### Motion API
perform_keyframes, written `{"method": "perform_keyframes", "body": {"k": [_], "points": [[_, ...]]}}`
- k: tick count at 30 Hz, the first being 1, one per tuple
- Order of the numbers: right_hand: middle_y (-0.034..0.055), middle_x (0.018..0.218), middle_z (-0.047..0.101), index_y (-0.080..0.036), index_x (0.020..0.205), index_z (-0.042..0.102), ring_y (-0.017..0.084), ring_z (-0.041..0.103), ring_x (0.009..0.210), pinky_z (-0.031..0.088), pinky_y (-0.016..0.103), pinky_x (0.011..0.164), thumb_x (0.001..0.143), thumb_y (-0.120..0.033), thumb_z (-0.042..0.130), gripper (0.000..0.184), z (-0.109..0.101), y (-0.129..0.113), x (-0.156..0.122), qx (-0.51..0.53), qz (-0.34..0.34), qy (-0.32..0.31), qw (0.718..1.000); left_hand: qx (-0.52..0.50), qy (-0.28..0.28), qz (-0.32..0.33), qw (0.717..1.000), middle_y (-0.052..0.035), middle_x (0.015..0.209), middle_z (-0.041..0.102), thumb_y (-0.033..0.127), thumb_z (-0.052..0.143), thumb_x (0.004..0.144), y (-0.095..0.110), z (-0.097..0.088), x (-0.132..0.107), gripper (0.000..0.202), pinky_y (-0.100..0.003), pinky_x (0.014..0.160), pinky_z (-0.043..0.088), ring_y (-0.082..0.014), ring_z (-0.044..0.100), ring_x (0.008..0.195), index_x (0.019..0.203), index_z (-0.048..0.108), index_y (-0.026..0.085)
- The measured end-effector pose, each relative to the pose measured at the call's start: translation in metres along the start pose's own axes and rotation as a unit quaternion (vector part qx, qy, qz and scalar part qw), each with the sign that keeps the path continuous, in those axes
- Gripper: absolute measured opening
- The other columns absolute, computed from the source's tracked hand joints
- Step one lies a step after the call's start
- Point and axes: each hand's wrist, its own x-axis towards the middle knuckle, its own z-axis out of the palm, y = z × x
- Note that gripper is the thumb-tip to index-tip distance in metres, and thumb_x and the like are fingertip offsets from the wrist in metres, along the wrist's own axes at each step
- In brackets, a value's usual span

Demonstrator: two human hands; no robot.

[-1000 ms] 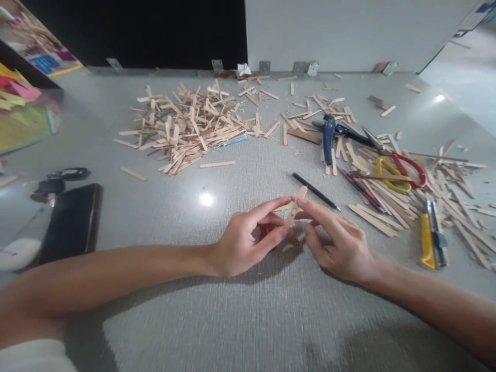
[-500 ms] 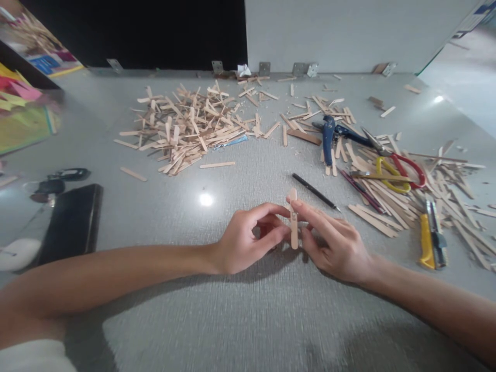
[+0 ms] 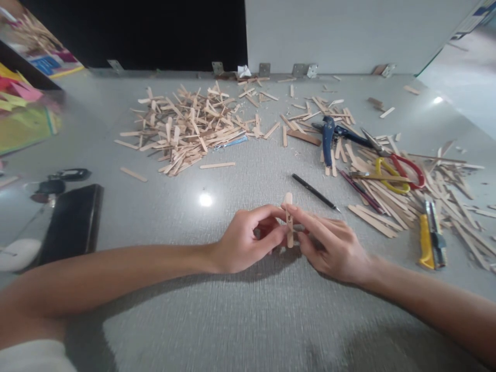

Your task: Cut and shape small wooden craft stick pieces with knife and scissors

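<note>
Both hands meet just above the grey table (image 3: 248, 310), pinching one short wooden craft stick (image 3: 289, 201) that stands nearly upright between them. My left hand (image 3: 246, 243) has thumb and forefinger closed on the stick from the left. My right hand (image 3: 333, 248) has its fingertips pressed on it from the right. The stick's lower end is partly hidden by the fingers. A black pencil (image 3: 315, 192) lies on the table just beyond the hands.
A big heap of wooden sticks (image 3: 186, 126) lies at the back left, with more sticks scattered right (image 3: 445, 191). Among these are blue pliers (image 3: 328, 135), yellow and red scissors (image 3: 397, 168) and a yellow utility knife (image 3: 430, 235). A black phone (image 3: 72, 222) lies left.
The stick has been turned from leaning right to nearly upright, and both hands have closed in tighter around it. Nothing else on the table has moved.
</note>
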Motion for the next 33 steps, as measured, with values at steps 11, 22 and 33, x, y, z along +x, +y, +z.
{"method": "perform_keyframes", "body": {"k": [11,22,33], "points": [[0.0114,0.119,0.083,-0.024,0.164,0.047,0.027,0.079,0.111,0.068,0.047,0.093,0.101,-0.002,0.052,0.067,0.001,0.002,0.003,-0.039,0.092,0.047,0.994,0.036,0.169,-0.109,0.979,0.0035,0.058,0.062,0.025,0.064,0.098,0.021,-0.034,0.029,0.014,-0.019,0.040,0.043,-0.0095,0.053,0.042,0.086,0.058,0.021],[0.0156,0.117,0.082,-0.017,0.155,0.058,0.031,0.075,0.116,0.069,0.052,0.094,0.101,-0.003,0.052,0.056,0.009,0.013,0.001,-0.034,0.056,-0.031,0.997,0.382,0.055,-0.065,0.920,0.0026,0.054,0.067,0.025,0.061,0.094,0.016,-0.057,0.043,0.014,-0.028,0.053,0.038,-0.0157,0.057,0.046,0.080,0.063,0.021],[0.0164,0.116,0.081,-0.017,0.147,0.062,0.031,0.077,0.109,0.069,0.051,0.090,0.102,-0.004,0.052,0.049,0.010,0.015,0.003,-0.042,0.048,-0.033,0.997,0.410,0.027,-0.077,0.908,0.0031,0.059,0.070,0.016,0.060,0.093,0.015,-0.071,0.050,0.021,-0.026,0.054,0.037,-0.0160,0.059,0.047,0.108,0.074,0.017]]}}
